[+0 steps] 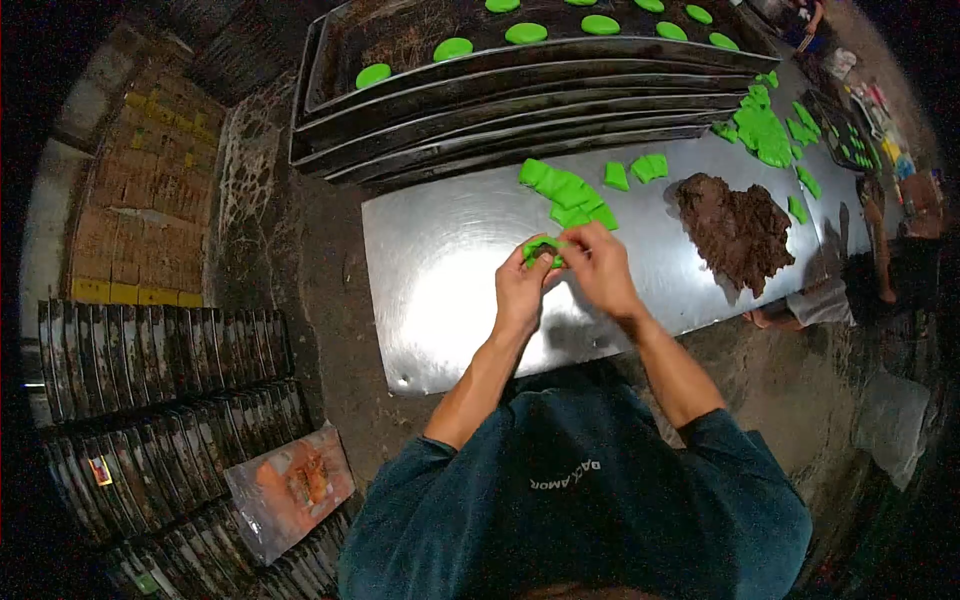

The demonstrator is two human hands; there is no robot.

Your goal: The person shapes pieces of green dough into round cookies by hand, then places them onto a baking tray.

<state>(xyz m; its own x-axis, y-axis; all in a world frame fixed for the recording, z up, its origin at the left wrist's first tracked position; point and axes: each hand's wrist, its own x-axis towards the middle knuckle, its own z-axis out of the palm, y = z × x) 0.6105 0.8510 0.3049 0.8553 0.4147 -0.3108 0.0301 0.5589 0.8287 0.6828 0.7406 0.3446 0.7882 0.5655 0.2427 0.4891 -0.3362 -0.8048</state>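
Between my two hands is a piece of green dough (pixel 541 247) with a dark brown filling showing at its middle. My left hand (pixel 520 285) cups it from below, the thumb pressed on the filling. The fingers of my right hand (pixel 600 265) pinch the dough's right edge. Just beyond them, cut pieces of green dough (pixel 565 192) lie in a row on the metal table (pixel 440 260), with two smaller green pieces (pixel 616 177) to their right. A heap of brown filling (pixel 735 230) sits on the table to the right of my hands.
Stacked trays (pixel 520 100) stand at the table's back; the top one carries several green rounds (pixel 526 33). More green dough (pixel 762 130) lies at the back right. Racked trays (pixel 160 355) and a plastic bag (pixel 292 490) are at left. Another person's arm (pixel 880 245) shows at right.
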